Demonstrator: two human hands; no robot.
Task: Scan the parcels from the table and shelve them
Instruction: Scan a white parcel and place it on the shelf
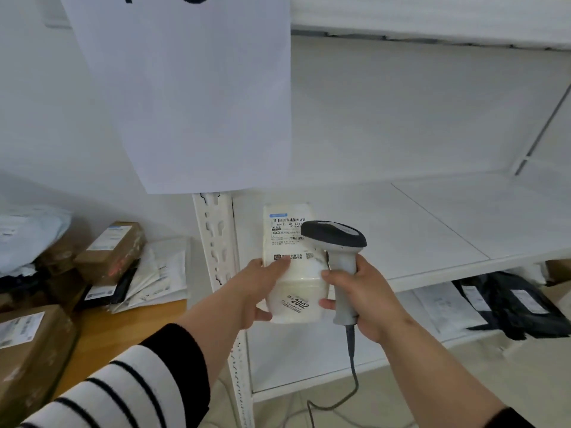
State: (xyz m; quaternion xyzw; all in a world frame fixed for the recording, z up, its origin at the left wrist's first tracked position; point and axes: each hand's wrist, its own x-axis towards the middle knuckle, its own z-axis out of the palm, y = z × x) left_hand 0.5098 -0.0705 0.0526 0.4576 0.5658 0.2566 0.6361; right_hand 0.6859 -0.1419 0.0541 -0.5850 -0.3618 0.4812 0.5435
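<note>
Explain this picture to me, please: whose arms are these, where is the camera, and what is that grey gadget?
No machine here: these are a person's two bare arms, filmed by a wide-angle camera worn on their head, looking forward and down. The left hand grips a white parcel with printed labels, holding it at the front edge of a white shelf. The right hand grips a grey barcode scanner by its handle, its dark head over the parcel's label; a cable hangs down from it. To the left, a wooden table carries more waiting parcels: brown boxes and flat white mailers. On the lower shelf lie black bags. A large paper sheet hangs above.
</note>
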